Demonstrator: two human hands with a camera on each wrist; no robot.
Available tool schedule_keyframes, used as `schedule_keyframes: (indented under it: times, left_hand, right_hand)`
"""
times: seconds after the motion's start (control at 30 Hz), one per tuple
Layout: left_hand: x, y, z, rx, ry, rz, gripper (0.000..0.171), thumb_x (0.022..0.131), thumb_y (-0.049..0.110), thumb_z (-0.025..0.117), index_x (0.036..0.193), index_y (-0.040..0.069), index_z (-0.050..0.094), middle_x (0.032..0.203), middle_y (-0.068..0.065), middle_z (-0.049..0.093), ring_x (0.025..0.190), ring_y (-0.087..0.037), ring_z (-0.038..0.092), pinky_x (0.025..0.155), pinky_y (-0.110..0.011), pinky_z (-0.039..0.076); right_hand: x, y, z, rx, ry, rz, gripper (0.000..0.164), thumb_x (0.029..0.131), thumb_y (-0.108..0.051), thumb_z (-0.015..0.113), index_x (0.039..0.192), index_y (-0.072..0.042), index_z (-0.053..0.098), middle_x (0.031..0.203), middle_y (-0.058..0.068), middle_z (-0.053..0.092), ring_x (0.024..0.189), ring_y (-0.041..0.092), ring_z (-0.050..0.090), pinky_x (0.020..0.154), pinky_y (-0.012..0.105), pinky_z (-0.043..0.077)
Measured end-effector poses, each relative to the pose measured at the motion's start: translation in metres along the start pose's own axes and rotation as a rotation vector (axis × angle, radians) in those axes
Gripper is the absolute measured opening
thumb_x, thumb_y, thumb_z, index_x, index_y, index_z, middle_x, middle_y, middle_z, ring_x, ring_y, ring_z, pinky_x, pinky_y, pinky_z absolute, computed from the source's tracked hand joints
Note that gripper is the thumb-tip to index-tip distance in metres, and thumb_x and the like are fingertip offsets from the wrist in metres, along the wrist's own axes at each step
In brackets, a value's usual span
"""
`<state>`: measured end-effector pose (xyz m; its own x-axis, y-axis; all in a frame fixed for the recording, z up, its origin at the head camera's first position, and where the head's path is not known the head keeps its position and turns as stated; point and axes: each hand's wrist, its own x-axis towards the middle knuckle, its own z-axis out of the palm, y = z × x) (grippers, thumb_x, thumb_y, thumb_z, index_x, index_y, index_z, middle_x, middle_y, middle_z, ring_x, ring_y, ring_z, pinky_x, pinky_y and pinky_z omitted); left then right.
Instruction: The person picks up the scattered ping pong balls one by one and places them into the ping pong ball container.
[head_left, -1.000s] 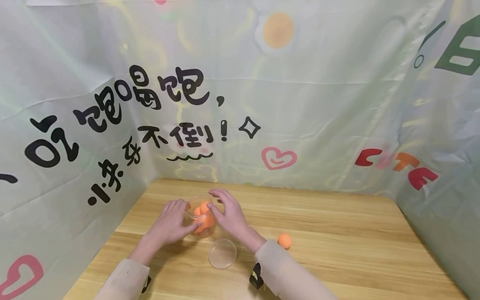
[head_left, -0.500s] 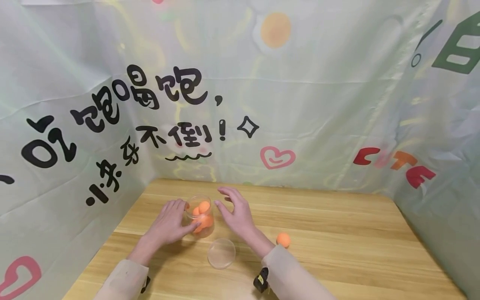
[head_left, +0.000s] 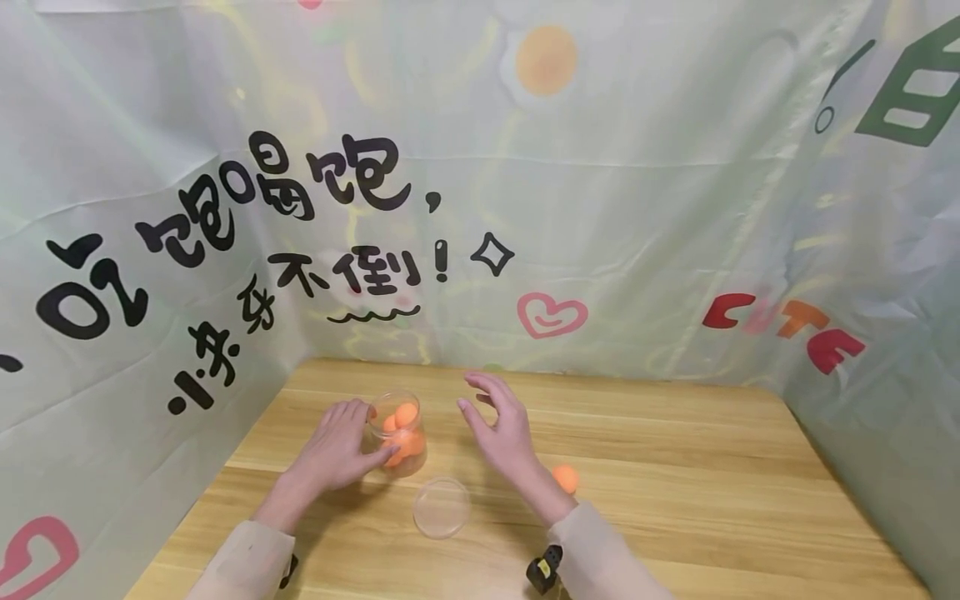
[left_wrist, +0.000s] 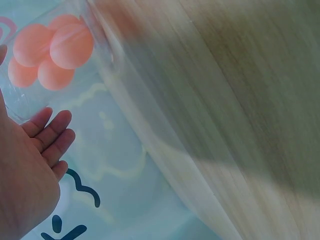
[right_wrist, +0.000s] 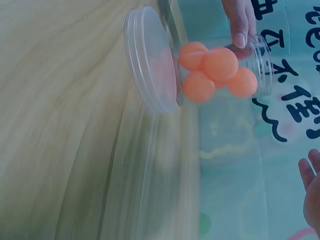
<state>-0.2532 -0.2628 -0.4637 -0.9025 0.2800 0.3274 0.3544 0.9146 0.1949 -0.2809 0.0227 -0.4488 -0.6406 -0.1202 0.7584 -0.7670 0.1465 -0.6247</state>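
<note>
A clear plastic jar (head_left: 418, 429) holding several orange balls (head_left: 406, 414) stands upright and uncovered on the table. My left hand (head_left: 337, 450) grips it from the left, thumb across the front and fingers behind. To the jar's right, my right hand (head_left: 501, 425) hovers with relaxed, parted fingers and nothing in them. The clear round lid (head_left: 442, 507) lies between the hands, nearer to me; in the right wrist view that lid (right_wrist: 152, 60) shows large before the jar. One loose orange ball (head_left: 566, 478) sits beyond my right forearm, partly hidden by it.
The wooden table (head_left: 675, 467) is enclosed by printed fabric walls (head_left: 637, 233) at the back and both sides. A black strap device (head_left: 545, 569) is worn at my right wrist.
My right hand has drawn away from the jar's mouth toward the right, its forearm now overlapping the loose ball. My left hand keeps its hold on the jar.
</note>
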Motion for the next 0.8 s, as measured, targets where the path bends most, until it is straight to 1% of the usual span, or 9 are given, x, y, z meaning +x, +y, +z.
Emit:
schedule_keyframes:
  times: [0.1,0.27,0.33,0.5,0.67,0.8]
  left_hand:
    - [0.000,0.000,0.000,0.002,0.002,0.004,0.067,0.088,0.059,0.073,0.119,0.000,0.060,0.109,-0.008,0.058,0.113,-0.033,0.054,0.105,-0.053,0.041]
    - [0.001,0.000,0.000,0.008,0.001,0.003,0.066,0.088,0.059,0.073,0.117,0.001,0.059,0.107,-0.006,0.057,0.110,-0.032,0.053,0.103,-0.051,0.042]
    - [0.000,0.000,0.000,0.008,0.001,0.002,0.066,0.088,0.059,0.074,0.117,0.001,0.059,0.107,-0.006,0.057,0.110,-0.031,0.053,0.103,-0.051,0.042]
    - [0.001,0.000,0.000,0.007,0.004,0.006,0.066,0.088,0.060,0.073,0.118,0.002,0.059,0.108,-0.007,0.058,0.112,-0.032,0.053,0.105,-0.052,0.041]
    - [0.000,0.001,-0.001,0.001,0.006,0.011,0.065,0.088,0.058,0.073,0.117,0.001,0.059,0.108,-0.008,0.058,0.113,-0.033,0.053,0.105,-0.052,0.041]
    - [0.001,0.001,-0.001,0.001,0.008,0.012,0.066,0.088,0.058,0.073,0.118,0.001,0.059,0.109,-0.009,0.059,0.113,-0.033,0.053,0.106,-0.052,0.041]
  right_hand:
    - [-0.001,0.000,-0.008,-0.016,0.000,0.019,0.036,0.096,-0.005,0.074,0.131,-0.004,0.066,0.131,0.014,0.067,0.122,0.030,0.064,0.096,0.047,0.058]
    - [-0.004,0.001,-0.020,-0.019,-0.004,0.061,0.038,0.096,-0.007,0.074,0.133,-0.006,0.065,0.134,0.013,0.065,0.125,0.027,0.062,0.099,0.051,0.056]
    - [-0.005,0.001,-0.024,-0.016,-0.004,0.068,0.038,0.096,-0.007,0.074,0.133,-0.006,0.065,0.134,0.013,0.065,0.126,0.027,0.062,0.099,0.054,0.055]
    - [-0.009,0.005,-0.036,-0.048,0.008,0.068,0.038,0.096,-0.006,0.075,0.133,-0.006,0.066,0.134,0.013,0.066,0.125,0.028,0.062,0.097,0.055,0.056]
    - [-0.012,0.008,-0.047,-0.074,0.024,0.070,0.037,0.095,-0.005,0.074,0.132,-0.006,0.066,0.133,0.014,0.066,0.125,0.027,0.062,0.097,0.054,0.056]
    - [-0.014,0.009,-0.056,-0.085,0.033,0.071,0.037,0.095,-0.004,0.074,0.132,-0.008,0.067,0.133,0.012,0.067,0.125,0.026,0.063,0.098,0.049,0.056]
